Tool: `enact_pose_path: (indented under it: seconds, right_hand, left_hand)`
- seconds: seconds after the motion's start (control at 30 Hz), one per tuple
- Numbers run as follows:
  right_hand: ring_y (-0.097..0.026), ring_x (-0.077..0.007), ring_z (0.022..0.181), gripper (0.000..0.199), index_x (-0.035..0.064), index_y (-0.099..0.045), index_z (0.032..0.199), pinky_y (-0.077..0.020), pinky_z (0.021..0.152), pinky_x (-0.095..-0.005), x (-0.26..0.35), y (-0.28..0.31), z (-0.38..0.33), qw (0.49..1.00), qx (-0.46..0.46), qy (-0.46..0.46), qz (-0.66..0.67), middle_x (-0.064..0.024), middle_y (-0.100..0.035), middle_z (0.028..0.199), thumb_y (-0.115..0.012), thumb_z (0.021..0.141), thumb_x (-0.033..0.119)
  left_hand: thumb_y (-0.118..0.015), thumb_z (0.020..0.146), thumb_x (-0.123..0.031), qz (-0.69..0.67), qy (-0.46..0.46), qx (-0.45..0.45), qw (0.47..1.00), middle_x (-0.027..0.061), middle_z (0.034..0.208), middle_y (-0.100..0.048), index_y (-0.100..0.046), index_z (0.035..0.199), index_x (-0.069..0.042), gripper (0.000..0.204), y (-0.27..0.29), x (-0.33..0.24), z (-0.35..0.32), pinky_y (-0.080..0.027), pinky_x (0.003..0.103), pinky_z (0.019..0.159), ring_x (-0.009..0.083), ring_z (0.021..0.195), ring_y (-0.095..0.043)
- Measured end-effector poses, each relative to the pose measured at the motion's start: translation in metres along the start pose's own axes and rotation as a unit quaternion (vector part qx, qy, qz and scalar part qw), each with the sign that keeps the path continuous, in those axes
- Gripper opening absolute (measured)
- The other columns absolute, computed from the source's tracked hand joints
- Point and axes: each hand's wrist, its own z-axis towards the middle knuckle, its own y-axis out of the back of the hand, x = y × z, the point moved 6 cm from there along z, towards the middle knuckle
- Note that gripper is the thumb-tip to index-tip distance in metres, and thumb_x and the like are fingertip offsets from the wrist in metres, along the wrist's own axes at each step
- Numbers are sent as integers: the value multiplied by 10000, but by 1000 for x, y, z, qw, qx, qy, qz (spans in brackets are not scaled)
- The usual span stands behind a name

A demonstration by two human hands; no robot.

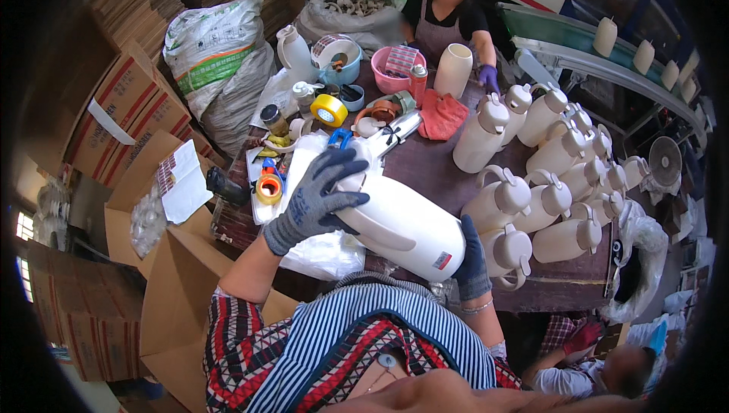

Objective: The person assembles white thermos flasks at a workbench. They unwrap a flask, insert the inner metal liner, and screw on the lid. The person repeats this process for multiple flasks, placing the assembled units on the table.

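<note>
A white thermos jug (pixel 414 223) lies on its side in the air over the table's near edge, its lid end to the left. My left hand (pixel 323 194), in a grey work glove, grips it around the lid and upper handle. Under and behind its base, my gloved right hand (pixel 472 265) supports the other end; some of those fingers are hidden. A small red label (pixel 442 261) shows near the base. To the right, several similar cream thermos jugs (pixel 497 197) stand grouped on the dark table (pixel 425 156).
An open cardboard box (pixel 178 299) stands at my left. Tape rolls (pixel 329 110), a red cloth (pixel 443 115) and a pink basin (pixel 395 71) crowd the table's far side. Across it, a co-worker (pixel 452 18) reaches toward the jugs. A conveyor (pixel 562 33) runs at far right; another person (pixel 592 371) sits lower right.
</note>
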Motion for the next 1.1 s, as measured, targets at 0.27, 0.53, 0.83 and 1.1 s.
enact_pose_path:
  seconds: [0.27,0.53,0.83,1.1]
  right_hand:
    - [-503,-350,1324,682,74,-348,1518,-451,1071,-524,17,65,2,981,-9,161,-106,-153,-479,1478,-604,993,427]
    - [-580,-234,1162,580,-14,-477,1406,-485,978,-355,11,44,13,967,-2,88,-240,-106,-612,1270,-683,959,294]
    - [-674,-408,958,634,-13,-730,1029,-524,871,-439,73,-12,123,652,-156,89,-737,-257,-704,984,-619,878,592]
    - [-682,-413,992,566,22,-751,997,-512,902,-460,-10,60,179,643,-150,7,-751,-245,-715,1021,-563,922,551]
  left_hand:
    - [-565,960,-153,-599,383,-146,688,159,1607,-312,-212,1592,-118,725,-22,65,-55,-320,428,1184,297,1468,-356]
    - [-688,943,-196,-517,374,-43,769,92,1093,-688,-628,1238,21,371,-65,39,-69,-475,338,1005,177,1044,-635]
    - [-739,833,-109,-261,146,17,954,106,1031,-717,-731,1080,-70,250,-76,-53,-39,-497,403,989,285,1028,-667]
    - [-665,883,-50,-388,353,-40,850,90,1030,-711,-705,1064,-22,187,-97,-44,-106,-447,389,1047,259,1084,-634]
